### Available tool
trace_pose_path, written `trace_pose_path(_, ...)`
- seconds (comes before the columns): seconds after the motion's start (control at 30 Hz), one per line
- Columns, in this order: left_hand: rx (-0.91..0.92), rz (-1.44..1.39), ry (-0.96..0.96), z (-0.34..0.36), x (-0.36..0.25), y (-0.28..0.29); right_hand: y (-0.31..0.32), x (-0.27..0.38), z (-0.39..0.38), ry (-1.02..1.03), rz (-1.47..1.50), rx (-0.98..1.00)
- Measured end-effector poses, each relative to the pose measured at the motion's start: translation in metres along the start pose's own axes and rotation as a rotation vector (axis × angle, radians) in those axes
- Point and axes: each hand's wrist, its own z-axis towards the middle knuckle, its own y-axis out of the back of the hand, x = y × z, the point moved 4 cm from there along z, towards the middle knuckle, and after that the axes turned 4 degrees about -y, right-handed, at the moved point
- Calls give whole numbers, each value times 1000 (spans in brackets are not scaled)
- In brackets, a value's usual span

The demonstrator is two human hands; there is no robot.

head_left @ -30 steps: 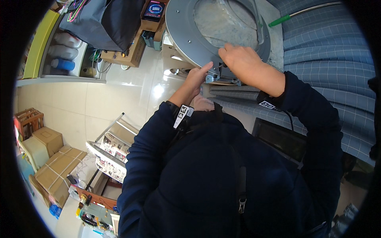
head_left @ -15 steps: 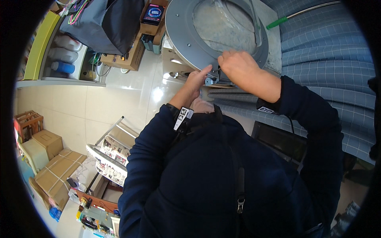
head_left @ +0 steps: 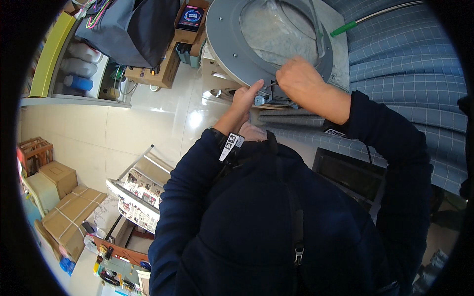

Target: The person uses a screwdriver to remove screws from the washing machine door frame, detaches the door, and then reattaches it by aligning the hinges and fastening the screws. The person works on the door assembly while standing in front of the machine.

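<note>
A round grey ring-shaped door frame (head_left: 224,47), dotted with screws, lies on a mottled grey-white surface in front of me. At its near edge sits a small light-blue metal hinge-like piece (head_left: 261,100). My left hand (head_left: 242,104) grips this edge beside the hinge, thumb on top and the other fingers mostly hidden below. Just to the right, my right hand (head_left: 302,81) is closed in a fist over the ring. A thin metal rod (head_left: 272,85) juts from it toward my left thumb; its kind cannot be made out. Clear plastic (head_left: 276,29) covers the ring's opening.
A long metal-shafted tool with a green handle (head_left: 344,28) lies right of the ring, by a blue checked curtain (head_left: 395,64). Cardboard boxes (head_left: 157,74), a dark bag (head_left: 129,34) and a bottle shelf (head_left: 74,103) stand left. A folded chair (head_left: 133,197) is lower left.
My right hand has shifted slightly right and turned into a tighter fist, so the thin rod now shows. My left hand has stayed at the ring's edge.
</note>
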Motion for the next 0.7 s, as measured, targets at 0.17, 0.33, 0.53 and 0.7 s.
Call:
trace_pose_path(0.17,-23,68,15,8,4,5,5,-3,-11,-139,146,-65)
trace_pose_path(0.33,-89,63,-113,9,7,4,11,-2,-7,24,77,-206)
trace_pose_path(0.53,-113,78,-140,3,1,0,-3,-7,-9,-164,240,120)
trace_pose_path(0.7,-51,98,-66,5,3,4,9,-2,-6,18,117,-256)
